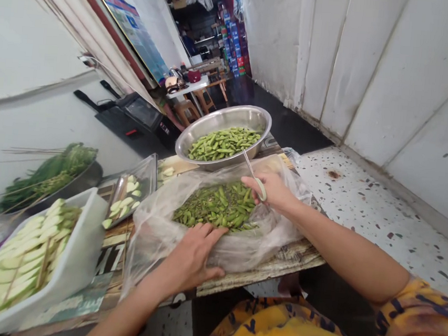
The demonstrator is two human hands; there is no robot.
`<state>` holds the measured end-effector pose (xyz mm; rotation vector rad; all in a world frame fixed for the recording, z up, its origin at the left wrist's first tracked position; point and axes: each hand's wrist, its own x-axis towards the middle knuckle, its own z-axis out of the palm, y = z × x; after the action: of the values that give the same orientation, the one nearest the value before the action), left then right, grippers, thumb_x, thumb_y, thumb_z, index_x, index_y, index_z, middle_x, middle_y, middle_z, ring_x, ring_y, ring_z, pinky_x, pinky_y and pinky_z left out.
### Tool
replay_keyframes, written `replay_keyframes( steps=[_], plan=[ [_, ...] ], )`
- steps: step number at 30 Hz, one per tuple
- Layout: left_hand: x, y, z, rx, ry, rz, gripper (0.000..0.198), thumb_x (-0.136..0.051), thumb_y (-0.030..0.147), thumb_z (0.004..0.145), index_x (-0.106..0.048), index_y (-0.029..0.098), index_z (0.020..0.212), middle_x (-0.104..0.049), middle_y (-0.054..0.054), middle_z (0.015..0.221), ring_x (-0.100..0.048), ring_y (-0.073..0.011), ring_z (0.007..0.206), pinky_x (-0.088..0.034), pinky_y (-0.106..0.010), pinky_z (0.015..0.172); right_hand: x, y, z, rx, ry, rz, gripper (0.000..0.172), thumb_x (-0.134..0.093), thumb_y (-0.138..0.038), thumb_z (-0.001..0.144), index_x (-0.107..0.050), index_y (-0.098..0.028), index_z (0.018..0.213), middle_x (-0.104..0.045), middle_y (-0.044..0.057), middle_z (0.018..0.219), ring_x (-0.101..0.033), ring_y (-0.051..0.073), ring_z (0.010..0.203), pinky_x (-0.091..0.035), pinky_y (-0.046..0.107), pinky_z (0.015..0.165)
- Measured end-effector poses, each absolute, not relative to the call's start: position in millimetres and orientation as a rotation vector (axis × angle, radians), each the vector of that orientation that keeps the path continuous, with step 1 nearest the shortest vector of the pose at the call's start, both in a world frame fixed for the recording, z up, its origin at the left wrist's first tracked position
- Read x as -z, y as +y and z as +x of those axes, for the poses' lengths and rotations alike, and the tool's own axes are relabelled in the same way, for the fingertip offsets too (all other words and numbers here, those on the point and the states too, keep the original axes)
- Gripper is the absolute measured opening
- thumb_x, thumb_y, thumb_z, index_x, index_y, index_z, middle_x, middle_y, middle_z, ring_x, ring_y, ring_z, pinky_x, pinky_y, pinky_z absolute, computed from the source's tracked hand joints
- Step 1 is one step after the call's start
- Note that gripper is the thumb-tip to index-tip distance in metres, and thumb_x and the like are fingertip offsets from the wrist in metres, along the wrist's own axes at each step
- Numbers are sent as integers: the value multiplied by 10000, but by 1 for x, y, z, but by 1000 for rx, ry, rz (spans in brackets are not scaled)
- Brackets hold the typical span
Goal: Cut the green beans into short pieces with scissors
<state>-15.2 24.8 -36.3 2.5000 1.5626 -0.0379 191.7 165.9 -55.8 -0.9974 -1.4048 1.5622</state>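
Note:
My right hand point(271, 189) is closed on a pair of scissors point(252, 173) with pale handles, blades pointing up toward the steel bowl. It hovers at the right edge of a clear plastic bag point(155, 219) holding a heap of green pods point(216, 207). My left hand point(195, 255) reaches into the near side of the bag, fingers curled down among the pods; whether it holds one is hidden. Behind the bag a steel bowl point(248, 116) holds several trimmed green pods point(224, 142).
A white tray point(81, 249) of skewered pale green slices sits at near left. Behind it stand a small steel tray point(150, 169) with slices and a dish of leafy greens point(49, 172). The low wooden table point(278, 260) ends near my knees; speckled floor lies to the right.

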Motion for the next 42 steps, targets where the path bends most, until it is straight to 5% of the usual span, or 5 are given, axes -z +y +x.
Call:
replay_keyframes(
  steps=[4,11,21,27,42],
  plan=[
    [54,31,-23,95,1663,2558,195,-448,112,804,-565,177,946,-553,-74,938,-531,-186,836,-439,-301,749,59,167,191,-1556,-1401,-982,390,-668,-482,741,-504,-156,603,-495,-38,422,-454,71,342,-295,173,324],
    [15,86,-18,-24,1897,3000,202,-394,56,776,-526,179,684,-540,-69,649,-485,-220,693,-361,-319,634,53,169,195,-1467,-1401,-1006,365,-637,-460,772,-503,-162,610,-503,-35,457,-464,78,366,-256,177,317],
    [-15,61,-9,405,1665,2721,238,-385,44,754,-575,178,807,-599,-55,712,-558,-189,687,-415,-285,632,44,165,200,-1340,-1564,-1060,405,-605,-450,787,-474,-168,527,-501,-25,446,-458,83,373,-321,201,384],
    [-2,21,-26,327,1434,2295,516,-687,333,652,-608,197,1143,-538,-146,1301,-538,-286,1141,-438,-359,925,52,165,197,-1332,-1686,-1064,421,-648,-529,720,-506,-172,549,-519,-18,453,-501,112,406,-400,226,442],
    [72,151,11,-318,1971,2305,234,-525,218,798,-682,139,953,-687,-140,912,-617,-248,890,-439,-336,790,69,172,194,-1259,-1788,-1151,443,-634,-585,703,-535,-167,595,-523,-25,456,-515,117,396,-388,217,410]
  ],
)
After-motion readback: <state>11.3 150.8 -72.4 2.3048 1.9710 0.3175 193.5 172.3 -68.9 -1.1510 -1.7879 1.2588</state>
